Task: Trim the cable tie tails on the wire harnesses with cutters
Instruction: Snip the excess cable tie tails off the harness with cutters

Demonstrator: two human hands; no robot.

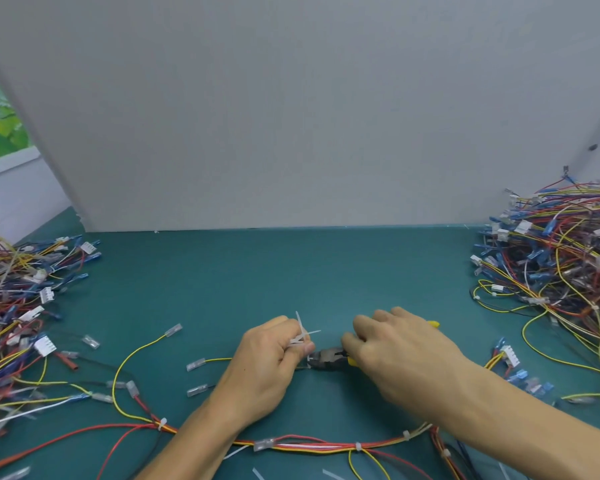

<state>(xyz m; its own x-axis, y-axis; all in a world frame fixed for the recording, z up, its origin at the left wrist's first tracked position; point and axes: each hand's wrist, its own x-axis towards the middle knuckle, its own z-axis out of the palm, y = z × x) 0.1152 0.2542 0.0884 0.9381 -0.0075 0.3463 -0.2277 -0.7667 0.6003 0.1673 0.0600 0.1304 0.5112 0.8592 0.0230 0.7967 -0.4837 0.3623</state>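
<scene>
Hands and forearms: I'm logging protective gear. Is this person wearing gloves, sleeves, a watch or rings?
No. The left hand and right hand are ungloved, with no rings visible. Both forearms are uncovered to the frame edge: no sleeves or watch.

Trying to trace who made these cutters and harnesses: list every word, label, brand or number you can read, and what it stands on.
No text can be read.
The cutters held in the right hand show no brand on the dark head or the yellow handles.
The white connectors and the grey board show no lettering; any marks on them are too small and blurred to read.
</scene>
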